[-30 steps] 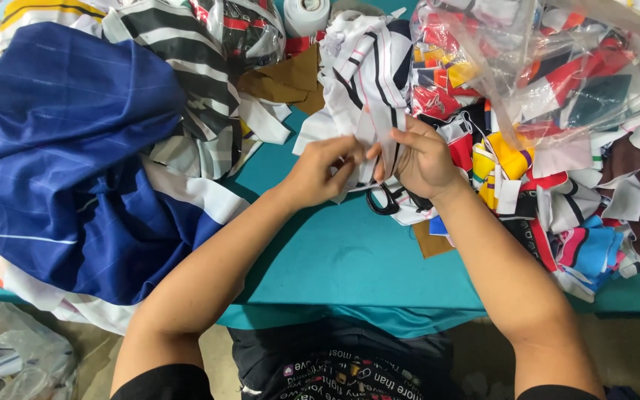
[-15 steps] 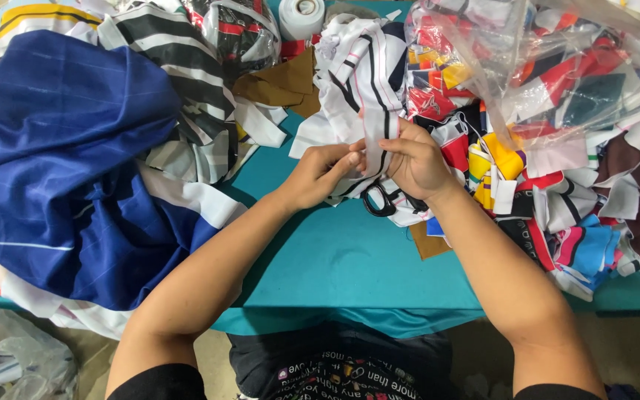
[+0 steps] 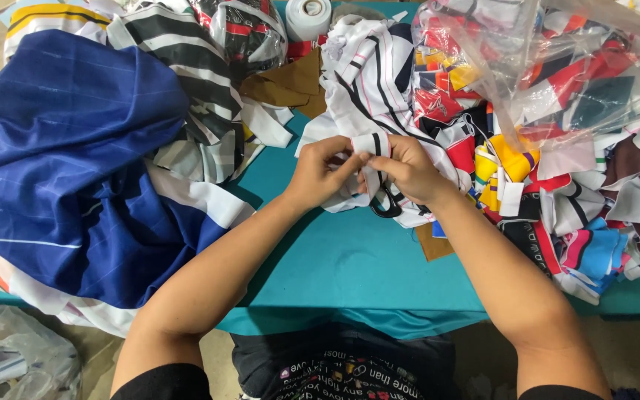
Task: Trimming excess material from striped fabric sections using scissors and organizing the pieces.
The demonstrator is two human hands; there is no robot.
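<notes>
My left hand (image 3: 323, 172) and my right hand (image 3: 407, 169) meet over the teal table (image 3: 350, 259), both pinching a small white fabric strip with dark stripes (image 3: 370, 152). The strip stands between my fingertips, in front of a larger white striped cloth piece (image 3: 372, 67). A black scissors handle (image 3: 387, 204) peeks out under my right hand, lying on the cloth.
A big blue cloth (image 3: 75, 170) covers the table's left side, with black-and-white striped fabric (image 3: 187, 81) behind it. A heap of many-coloured fabric scraps (image 3: 579, 185) and a clear plastic bag (image 3: 557, 59) fill the right. A white tape roll (image 3: 308, 16) stands at the back.
Both hands have shifted slightly toward the far side with the strip held between them, and the camera view has moved a little.
</notes>
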